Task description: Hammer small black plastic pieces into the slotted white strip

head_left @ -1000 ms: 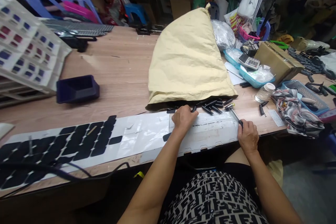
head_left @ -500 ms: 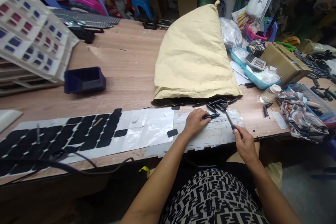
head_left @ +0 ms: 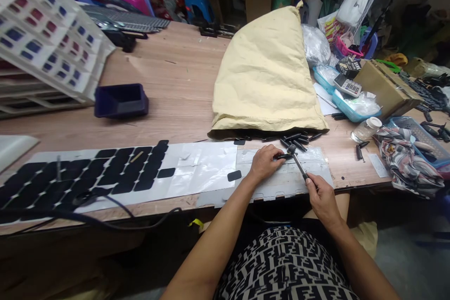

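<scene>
My left hand [head_left: 264, 163] is closed on a small black rod-shaped part [head_left: 283, 155], pinning it flat on a clear plastic sheet [head_left: 281, 176] near the table's front edge. My right hand [head_left: 320, 197] grips the handle of a small hammer [head_left: 297, 161], whose metal head rests at the part's right end. More of the same black parts [head_left: 298, 139] lie spilled at the mouth of a large tan paper sack [head_left: 270, 75] just behind.
A long white sheet with rows of black pads [head_left: 105, 173] stretches to the left, with a black cable [head_left: 116, 222] across it. A dark blue tray [head_left: 121, 100], a white rack [head_left: 45, 42], a cardboard box [head_left: 386, 86], blue baskets [head_left: 355, 103] and a patterned cloth [head_left: 408, 161] crowd the table.
My left hand drew a black part from the pile onto the plastic sheet. My right hand swung the hammer leftward until its head came to the part.
</scene>
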A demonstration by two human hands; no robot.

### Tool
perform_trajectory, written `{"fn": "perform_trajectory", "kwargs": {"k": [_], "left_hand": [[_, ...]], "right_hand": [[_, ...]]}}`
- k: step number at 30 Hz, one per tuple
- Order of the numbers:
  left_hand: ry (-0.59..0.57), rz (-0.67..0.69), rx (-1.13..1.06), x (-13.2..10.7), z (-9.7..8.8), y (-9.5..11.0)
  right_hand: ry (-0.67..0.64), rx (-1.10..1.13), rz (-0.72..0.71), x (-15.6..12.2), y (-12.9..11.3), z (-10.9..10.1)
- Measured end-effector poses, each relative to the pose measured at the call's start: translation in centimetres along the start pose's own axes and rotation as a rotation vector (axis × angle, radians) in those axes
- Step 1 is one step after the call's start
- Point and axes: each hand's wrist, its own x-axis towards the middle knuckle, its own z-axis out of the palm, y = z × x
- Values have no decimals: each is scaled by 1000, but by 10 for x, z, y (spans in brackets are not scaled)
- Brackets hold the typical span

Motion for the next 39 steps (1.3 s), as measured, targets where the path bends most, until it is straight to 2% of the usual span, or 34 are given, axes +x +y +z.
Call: {"fn": "perform_trajectory", "kwargs": {"k": [4, 8, 11, 15, 20, 23, 26, 28, 31, 33, 36, 39], "left_hand": [[-1, -21, -4, 0, -1, 0], [0, -34, -28, 0, 0, -1], [2, -41, -43, 0, 1, -2], [-11, -45, -43, 2, 2, -3], [-57, 6, -54, -3, -5, -1], [-102, 132, -53, -30, -13, 9], [-126, 315, -33, -75, -15, 21], [-131, 397, 20, -106, -9, 27], [-38, 429, 186, -140, 9, 31], [50, 432, 278, -150, 20, 32], [107, 409, 277, -143, 23, 33], [206, 304, 250, -107, 9, 32]], "right_hand": [[-45, 3, -39, -2, -8, 4], [-49, -9, -16, -1, -1, 3], [67, -87, -29, 6, 14, -9], [266, -407, -48, 19, 40, -30], [353, -723, -35, 24, 70, -36], [379, -776, -43, 23, 78, -31], [380, -790, -53, 22, 78, -27], [373, -799, -55, 22, 77, -26], [376, -816, -50, 23, 77, -26], [380, -822, -53, 23, 77, -26], [380, -825, -69, 23, 77, -26], [379, -849, -76, 23, 77, -26]]}}
